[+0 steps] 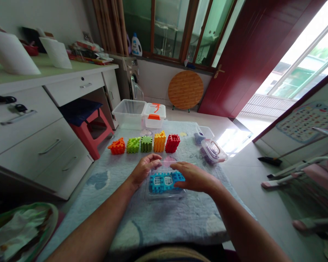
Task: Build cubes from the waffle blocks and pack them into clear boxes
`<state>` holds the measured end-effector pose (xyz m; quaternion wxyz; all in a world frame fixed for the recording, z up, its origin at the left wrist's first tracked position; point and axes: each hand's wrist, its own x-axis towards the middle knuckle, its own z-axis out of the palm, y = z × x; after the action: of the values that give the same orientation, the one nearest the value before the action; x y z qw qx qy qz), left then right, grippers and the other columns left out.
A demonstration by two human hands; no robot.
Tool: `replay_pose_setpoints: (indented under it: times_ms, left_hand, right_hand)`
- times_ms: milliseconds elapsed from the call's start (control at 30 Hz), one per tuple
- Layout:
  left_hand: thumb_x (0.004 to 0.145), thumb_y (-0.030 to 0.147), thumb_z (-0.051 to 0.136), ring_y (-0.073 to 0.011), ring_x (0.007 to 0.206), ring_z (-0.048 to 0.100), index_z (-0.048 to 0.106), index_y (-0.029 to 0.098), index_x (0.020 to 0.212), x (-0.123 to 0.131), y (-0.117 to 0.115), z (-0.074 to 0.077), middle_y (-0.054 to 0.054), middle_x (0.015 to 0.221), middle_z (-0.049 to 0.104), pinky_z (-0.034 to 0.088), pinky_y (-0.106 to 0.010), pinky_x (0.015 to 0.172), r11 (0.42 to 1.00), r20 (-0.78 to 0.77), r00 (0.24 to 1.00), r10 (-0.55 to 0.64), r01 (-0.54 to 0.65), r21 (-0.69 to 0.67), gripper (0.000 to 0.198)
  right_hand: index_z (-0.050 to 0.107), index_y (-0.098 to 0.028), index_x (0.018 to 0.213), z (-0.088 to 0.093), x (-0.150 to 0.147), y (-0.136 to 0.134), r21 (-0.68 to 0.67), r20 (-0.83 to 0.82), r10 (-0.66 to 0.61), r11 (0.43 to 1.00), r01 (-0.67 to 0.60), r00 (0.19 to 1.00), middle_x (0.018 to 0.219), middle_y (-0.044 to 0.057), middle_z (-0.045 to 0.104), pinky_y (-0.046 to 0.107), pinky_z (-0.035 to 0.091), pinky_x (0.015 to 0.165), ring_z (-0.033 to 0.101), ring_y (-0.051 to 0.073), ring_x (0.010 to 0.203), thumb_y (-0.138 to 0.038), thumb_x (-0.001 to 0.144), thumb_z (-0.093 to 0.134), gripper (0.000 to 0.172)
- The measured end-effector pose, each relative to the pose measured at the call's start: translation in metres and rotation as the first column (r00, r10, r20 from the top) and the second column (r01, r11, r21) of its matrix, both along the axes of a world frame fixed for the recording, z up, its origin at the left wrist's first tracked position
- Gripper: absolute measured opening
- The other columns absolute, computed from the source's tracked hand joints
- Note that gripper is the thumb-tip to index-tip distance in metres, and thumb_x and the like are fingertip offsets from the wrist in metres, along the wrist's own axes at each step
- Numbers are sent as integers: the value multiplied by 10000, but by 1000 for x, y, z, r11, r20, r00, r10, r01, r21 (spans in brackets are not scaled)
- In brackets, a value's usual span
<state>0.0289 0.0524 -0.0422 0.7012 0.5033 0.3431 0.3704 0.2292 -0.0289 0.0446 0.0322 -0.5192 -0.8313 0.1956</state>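
Your left hand [144, 169], half curled, touches the far rim of the shallow clear plastic box [164, 195]; whether it grips cannot be told. Your right hand [193, 177] lies spread flat, holding nothing, over the blue plastic lattice blocks [161, 182] inside.

Strong daylight pours in through the big window [311, 54] on our right, so bright it goes white. We see a shiny patch on the floor [235, 140]. The drawers [30, 145] on our left sit in dimmer light. The blue block [165, 182] looks sharp. Shadows are all soft. Straight lines bend near the edges.
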Motion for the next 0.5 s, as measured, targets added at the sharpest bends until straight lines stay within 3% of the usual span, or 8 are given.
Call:
replay_pose_setpoints:
  times_ms: [133,300,500]
  left_hand:
    - [729,347,693,-136,653,535,636,149,939,0,0,-1,-21,739,653,393,-266,669,1000,9,1000,12,-12,-2,294]
    - [730,365,701,-153,760,576,647,163,955,-1,-1,-2,-20,807,659,407,-263,728,1000,52,999,9,-8,-22,307]
    - [732,372,709,-184,872,600,657,169,981,-2,-1,-3,-37,914,658,415,-273,787,999,57,998,2,0,-33,325]
  right_hand:
    - [554,-187,1256,10,29,-16,112,-125,-154,979,168,980,1211,106,649,389,465,974,606,222,1107,-268,825,638,447]
    - [548,-214,1245,2,69,-44,198,-217,-400,875,441,890,1126,79,678,407,471,971,622,221,1062,-327,863,571,399]
    - [477,-156,1346,-30,94,-71,44,9,-482,876,481,876,1399,155,482,454,342,1099,426,299,1309,-401,732,676,690]
